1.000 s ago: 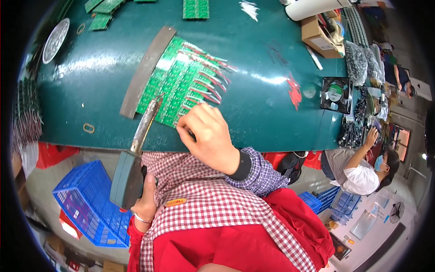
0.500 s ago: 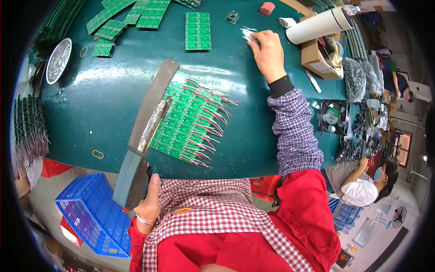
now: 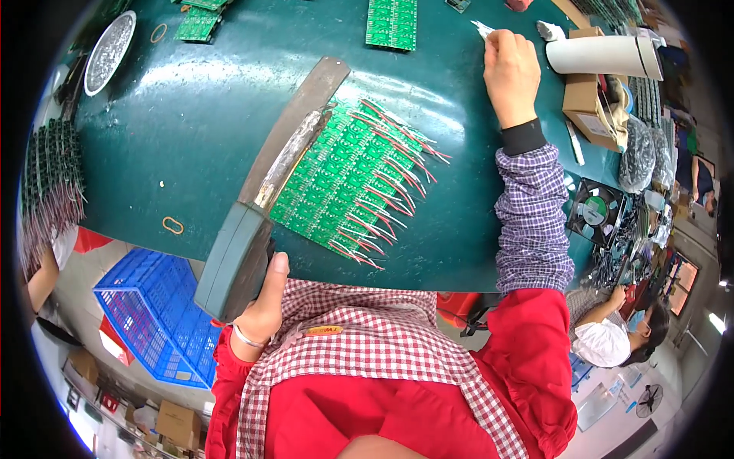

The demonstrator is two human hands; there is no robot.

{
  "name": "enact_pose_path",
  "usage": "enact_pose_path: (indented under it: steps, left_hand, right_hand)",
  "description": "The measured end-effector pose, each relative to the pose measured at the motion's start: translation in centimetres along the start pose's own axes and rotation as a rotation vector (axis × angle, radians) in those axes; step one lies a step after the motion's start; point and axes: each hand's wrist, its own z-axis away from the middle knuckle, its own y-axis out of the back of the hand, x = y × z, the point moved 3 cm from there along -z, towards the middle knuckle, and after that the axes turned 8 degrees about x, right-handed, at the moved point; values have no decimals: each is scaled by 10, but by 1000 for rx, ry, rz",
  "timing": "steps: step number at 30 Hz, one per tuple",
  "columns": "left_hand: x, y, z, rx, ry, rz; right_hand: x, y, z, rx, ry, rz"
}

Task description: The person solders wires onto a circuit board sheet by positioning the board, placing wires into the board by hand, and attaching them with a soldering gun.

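My left hand (image 3: pixel 264 306) is wrapped round the grey handle of a soldering tool (image 3: pixel 233 256). Its long flat metal bar (image 3: pixel 294 126) slants up and away along the left edge of a green circuit board panel (image 3: pixel 329 183). Several red and white wires (image 3: pixel 390 183) stick out from the panel's right side. At the far right of the mat, my right hand (image 3: pixel 512 73) is closed, with its fingertips on a small bunch of white wires (image 3: pixel 482 29). The fingers cover most of that bunch.
More green panels (image 3: pixel 392 23) lie at the back. A silvery dish (image 3: pixel 111 53) stands at far left. A white bottle (image 3: pixel 600 56), cardboard box (image 3: pixel 596 115) and small fan (image 3: pixel 599 210) line the right. Blue crate (image 3: pixel 157 314) sits below left; a co-worker (image 3: pixel 612 336) is at right.
The whole view has shifted, so the bench appears farther right and higher. My right hand's fingers have closed in over the white wires. The soldering tool stays alongside the panel.
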Motion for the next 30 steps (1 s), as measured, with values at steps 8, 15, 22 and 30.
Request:
enact_pose_path:
  steps: [8, 15, 22, 30]
  left_hand:
    - [2, 0, 1, -44, -4, -8]
    - [0, 2, 1, -7, -9, -12]
    - [11, 5, 2, -16, 70, 96]
    - [20, 6, -5, -35, 261, 323]
  right_hand:
    - [4, 16, 0, -58, 18, 4]
    - [-30, 72, -25, -292, 181, 165]
    - [-68, 67, -23, -349, 495, 186]
    - [-85, 90, -14, -350, 381, -22]
